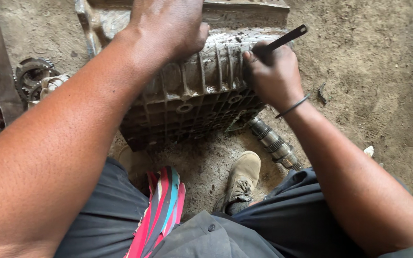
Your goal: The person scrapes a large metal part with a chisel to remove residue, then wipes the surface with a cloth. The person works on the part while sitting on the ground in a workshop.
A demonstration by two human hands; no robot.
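Left hand (168,26) clamped palm-down over ribbed grey metal gearbox casing (201,91) on dirt floor (374,71); right hand (273,74) fisted round slim dark metal bar (283,42), angled against casing's ribs.

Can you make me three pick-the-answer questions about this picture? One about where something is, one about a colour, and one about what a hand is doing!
1. Where is the metal shaft?
A. on the dirt by the shoe
B. on top of the casing
C. in the left hand

2. What colour is the shoe?
A. blue
B. tan
C. white

3. What is the right hand doing?
A. lying open
B. gripping a dark tool
C. holding the shoe

Answers: 1 A, it lies on the ground below the casing. 2 B, it looks tan. 3 B, its fingers wrap the tool, while the left hand rests on the casing.
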